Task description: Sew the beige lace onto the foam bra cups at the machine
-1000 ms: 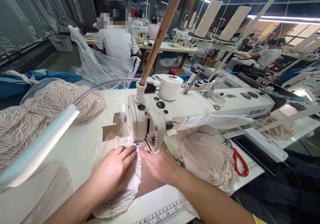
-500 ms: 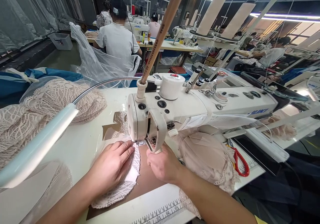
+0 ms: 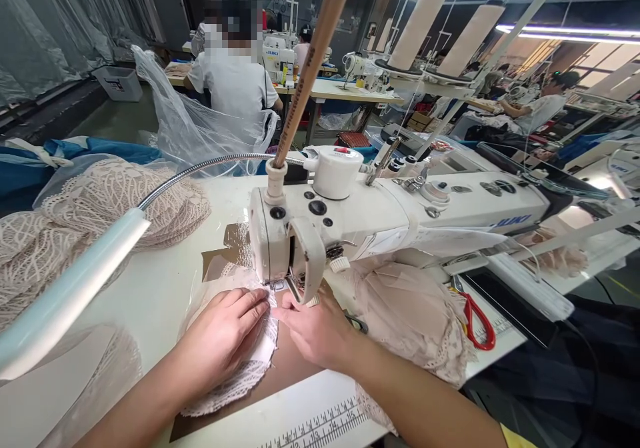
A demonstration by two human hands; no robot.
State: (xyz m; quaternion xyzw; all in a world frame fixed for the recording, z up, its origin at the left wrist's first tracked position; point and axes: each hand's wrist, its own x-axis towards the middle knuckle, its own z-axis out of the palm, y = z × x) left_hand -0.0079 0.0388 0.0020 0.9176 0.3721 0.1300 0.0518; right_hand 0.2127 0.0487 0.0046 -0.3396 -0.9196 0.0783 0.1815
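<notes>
A white sewing machine [image 3: 380,201] stands before me, its needle area largely hidden behind the front guard. Under my left hand [image 3: 227,325] lies a cream lace piece [image 3: 263,355] with a curved edge. That hand is flat, fingers stretched towards the presser foot and pressing the lace down. My right hand [image 3: 317,328] is just below the machine head, its index finger extended to the lace's right edge and the other fingers loosely bent. Nothing shows in its grasp. Brown material [image 3: 295,361] lies beneath the lace and between my hands.
Piled lace pieces [image 3: 125,198] lie at left, beside a lamp [image 3: 75,288] on a bendable neck. Right of the machine head are beige lace fabric [image 3: 410,315] and red-handled scissors [image 3: 480,325]. A printed ruler [image 3: 320,428] runs along the front edge. People work at machines behind.
My right hand has shifted left, and its index finger now reaches out to the lace edge from a more closed hand. My left hand stays on the lace. The view has shifted slightly.
</notes>
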